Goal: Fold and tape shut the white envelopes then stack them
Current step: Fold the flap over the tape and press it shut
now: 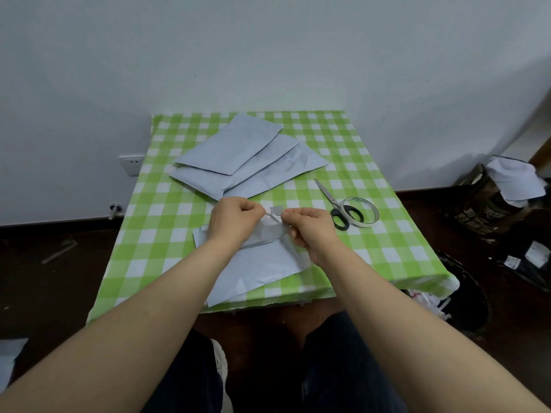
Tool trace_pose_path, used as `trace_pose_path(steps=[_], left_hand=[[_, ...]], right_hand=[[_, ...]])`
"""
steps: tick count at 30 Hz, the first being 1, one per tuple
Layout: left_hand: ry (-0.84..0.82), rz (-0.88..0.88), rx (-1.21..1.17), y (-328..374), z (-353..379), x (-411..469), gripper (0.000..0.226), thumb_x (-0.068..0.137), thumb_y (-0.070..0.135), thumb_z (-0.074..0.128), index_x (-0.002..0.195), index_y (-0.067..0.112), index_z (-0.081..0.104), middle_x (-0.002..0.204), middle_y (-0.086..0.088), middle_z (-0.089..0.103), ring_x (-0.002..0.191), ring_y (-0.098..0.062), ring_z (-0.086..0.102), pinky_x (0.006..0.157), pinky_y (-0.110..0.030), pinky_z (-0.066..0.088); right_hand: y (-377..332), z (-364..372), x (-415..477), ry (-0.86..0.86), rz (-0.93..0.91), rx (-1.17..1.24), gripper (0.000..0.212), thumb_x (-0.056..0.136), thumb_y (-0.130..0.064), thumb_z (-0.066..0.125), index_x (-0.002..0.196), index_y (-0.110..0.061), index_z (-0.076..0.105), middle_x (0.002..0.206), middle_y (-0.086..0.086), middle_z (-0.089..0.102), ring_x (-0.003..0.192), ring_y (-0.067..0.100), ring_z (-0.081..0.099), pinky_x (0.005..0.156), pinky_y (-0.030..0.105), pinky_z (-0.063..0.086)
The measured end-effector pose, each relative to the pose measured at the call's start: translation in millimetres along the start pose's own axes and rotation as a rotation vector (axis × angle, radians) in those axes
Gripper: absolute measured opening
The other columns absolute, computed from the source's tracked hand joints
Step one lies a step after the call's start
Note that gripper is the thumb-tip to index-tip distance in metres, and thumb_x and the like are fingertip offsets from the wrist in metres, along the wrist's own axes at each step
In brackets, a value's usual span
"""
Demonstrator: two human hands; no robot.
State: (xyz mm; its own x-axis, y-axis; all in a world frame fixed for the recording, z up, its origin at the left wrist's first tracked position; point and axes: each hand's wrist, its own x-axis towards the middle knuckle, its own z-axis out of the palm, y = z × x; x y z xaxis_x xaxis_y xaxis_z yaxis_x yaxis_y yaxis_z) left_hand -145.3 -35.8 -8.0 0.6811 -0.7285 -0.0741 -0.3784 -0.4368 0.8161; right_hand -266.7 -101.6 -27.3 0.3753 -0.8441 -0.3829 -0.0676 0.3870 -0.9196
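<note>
1. Head view, landmark: a pair of steel scissors with black handles (337,204) lies on a small table under a green-and-white checked cloth (402,248), blades pointing away from the person.
2. A flat roll of clear tape with a white core (362,214) lies just right of the scissors, its ring overlapping one of the black handles.
3. The left hand (231,219) is left of the scissors. Its fingers are curled in and its thumb and forefinger pinch the left end of a strip of clear tape (275,213).
4. The right hand (310,231) is just left of the scissors' handles and nearer the person. Its fingers are curled too, and it pinches the right end of the same strip, so the strip spans the small gap between the two hands.
5. A crumpled white paper envelope (262,263) lies under both hands, left of the scissors and nearer the person, reaching to the near table edge. Its folded far end sits directly below the strip; whether the tape touches it cannot be told.
6. A loose pile of white envelopes (238,156) lies beyond the scissors and to their left, overlapping one another towards the far table edge.
7. Well to the right of the scissors, off the table, a dark bag (489,210) stands on the floor with white paper in its mouth.
</note>
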Motion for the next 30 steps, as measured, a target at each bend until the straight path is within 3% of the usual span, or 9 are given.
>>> trace_pose_path(steps=[3, 6, 10, 12, 14, 16, 20, 27, 30], left_hand=[[-0.018, -0.164, -0.236, -3.3, -7.0, 3.5, 0.021, 0.078, 0.013, 0.06, 0.058, 0.013, 0.062, 0.074, -0.009, 0.065, 0.067, -0.02, 0.051, 0.053, -0.023, 0.036], [-0.016, -0.381, -0.537, -3.3, -15.6, 5.6, 0.018, 0.084, 0.01, 0.053, 0.067, 0.009, 0.057, 0.071, -0.007, 0.062, 0.059, -0.016, 0.052, 0.036, -0.013, 0.024], [0.025, -0.508, -0.825, -2.7, -28.6, 4.7, 0.02, 0.092, 0.011, 0.042, 0.073, 0.009, 0.046, 0.076, -0.01, 0.062, 0.062, -0.019, 0.06, 0.03, -0.01, 0.029], [0.048, -0.534, -0.955, -2.3, -34.4, 3.5, 0.021, 0.094, 0.01, 0.04, 0.073, 0.008, 0.042, 0.078, -0.015, 0.061, 0.064, -0.024, 0.061, 0.033, -0.014, 0.041], [0.064, -0.549, -1.083, -2.8, -38.4, 3.0, 0.024, 0.093, 0.007, 0.039, 0.07, 0.007, 0.039, 0.076, -0.018, 0.059, 0.065, -0.029, 0.062, 0.054, -0.026, 0.057], [0.057, -0.562, -1.203, -4.3, -41.2, 3.1, 0.024, 0.092, 0.004, 0.037, 0.068, 0.008, 0.038, 0.081, -0.022, 0.059, 0.072, -0.033, 0.063, 0.068, -0.035, 0.059], [0.04, -0.605, -1.36, -8.8, -45.9, 5.4, 0.023, 0.092, 0.007, 0.04, 0.07, 0.008, 0.038, 0.101, -0.026, 0.058, 0.089, -0.035, 0.063, 0.057, -0.034, 0.059], [0.043, -0.571, -1.259, -18.1, -50.9, 9.0, 0.007, 0.089, -0.006, 0.052, 0.082, -0.003, 0.053, 0.082, -0.017, 0.061, 0.074, -0.021, 0.062, 0.052, -0.022, 0.057], [0.12, -0.519, -1.205, -21.0, -54.3, 8.0, 0.01, 0.088, -0.012, 0.052, 0.095, -0.005, 0.057, 0.09, -0.013, 0.062, 0.082, -0.019, 0.063, 0.068, -0.019, 0.055]], right_hand=[[2.0, -2.2, 0.8, 0.018, 0.024, 0.024, 0.007, 0.086, -0.002, 0.062, 0.079, -0.003, 0.063, 0.039, 0.001, 0.047, 0.033, 0.011, 0.033, 0.033, 0.018, 0.023], [1.4, -2.4, 0.0, 0.043, 0.055, 0.047, 0.004, 0.088, -0.001, 0.06, 0.084, -0.002, 0.062, 0.048, 0.006, 0.056, 0.033, 0.013, 0.04, 0.035, 0.019, 0.034], [0.9, -1.2, -0.4, 0.058, 0.068, 0.135, 0.009, 0.092, 0.001, 0.053, 0.085, -0.002, 0.056, 0.053, 0.008, 0.064, 0.047, 0.018, 0.06, 0.038, 0.017, 0.045], [1.1, -0.6, -0.4, 0.066, 0.07, 0.152, 0.009, 0.093, 0.001, 0.051, 0.086, -0.002, 0.055, 0.047, 0.004, 0.064, 0.055, 0.022, 0.061, 0.041, 0.018, 0.049], [1.0, 0.0, -0.6, 0.073, 0.069, 0.154, 0.008, 0.093, 0.002, 0.051, 0.086, -0.001, 0.055, 0.047, 0.005, 0.064, 0.054, 0.021, 0.063, 0.045, 0.019, 0.052], [0.7, 0.5, -1.1, 0.076, 0.075, 0.146, 0.007, 0.091, 0.004, 0.051, 0.086, 0.001, 0.056, 0.05, 0.007, 0.065, 0.056, 0.022, 0.063, 0.05, 0.02, 0.056], [-0.3, 1.6, -4.4, 0.066, 0.053, 0.149, 0.001, 0.086, 0.004, 0.058, 0.086, 0.004, 0.059, 0.059, 0.013, 0.066, 0.056, 0.021, 0.066, 0.06, 0.024, 0.058], [0.7, -1.1, -3.6, 0.115, -0.002, 0.09, 0.003, 0.088, 0.004, 0.06, 0.087, 0.001, 0.059, 0.072, 0.014, 0.064, 0.047, 0.016, 0.065, 0.054, 0.02, 0.057], [0.6, -2.3, -3.4, 0.153, 0.017, 0.042, 0.005, 0.09, 0.003, 0.056, 0.085, 0.001, 0.057, 0.064, 0.014, 0.062, 0.042, 0.015, 0.062, 0.048, 0.019, 0.054]])
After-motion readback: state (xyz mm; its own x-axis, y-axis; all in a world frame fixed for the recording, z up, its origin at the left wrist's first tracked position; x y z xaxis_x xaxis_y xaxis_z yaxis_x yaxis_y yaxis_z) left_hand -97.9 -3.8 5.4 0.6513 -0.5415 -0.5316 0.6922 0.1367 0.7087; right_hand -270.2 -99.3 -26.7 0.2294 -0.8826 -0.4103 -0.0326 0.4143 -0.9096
